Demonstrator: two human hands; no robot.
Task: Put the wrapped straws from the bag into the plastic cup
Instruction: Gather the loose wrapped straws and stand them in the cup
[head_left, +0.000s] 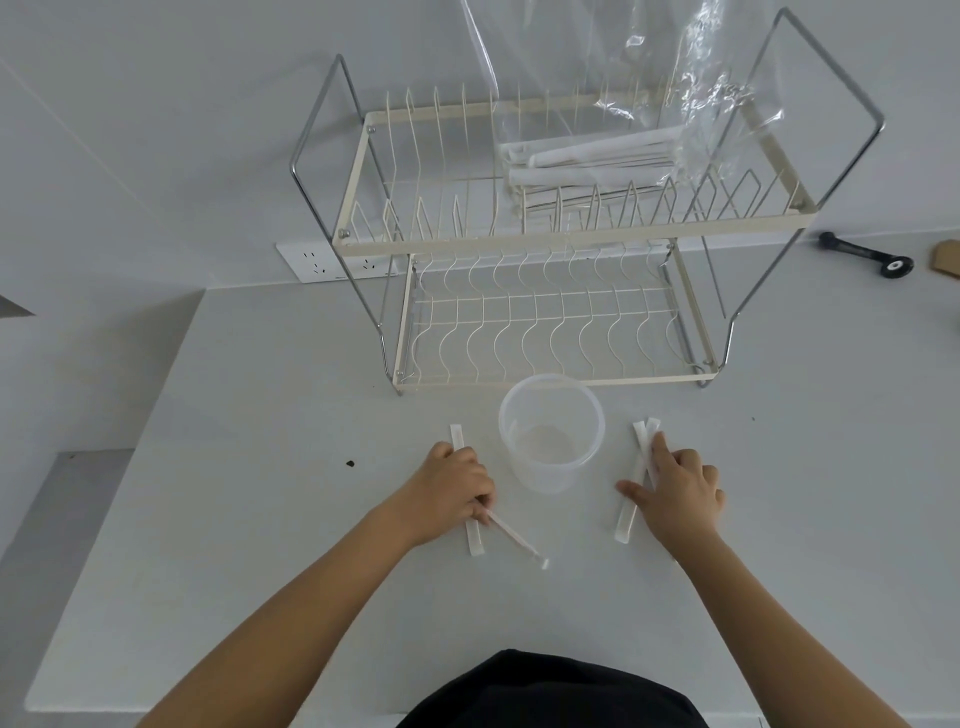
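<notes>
A clear plastic cup (550, 431) stands empty on the white table in front of the rack. My left hand (452, 488) lies to its left, fingers curled round two wrapped straws (470, 535) that cross beneath it on the table. My right hand (675, 488) lies to the cup's right, fingers spread flat over two more wrapped straws (631, 499), pressing them on the table. A clear plastic bag (649, 104) holding several wrapped straws (587, 158) rests on the rack's top tier.
A two-tier wire dish rack (550, 239) stands behind the cup. A wall socket (317, 262) is at the rack's left. A black tool (867, 254) and a brown box corner (945, 257) lie at the far right. The table edge (119, 467) runs down the left.
</notes>
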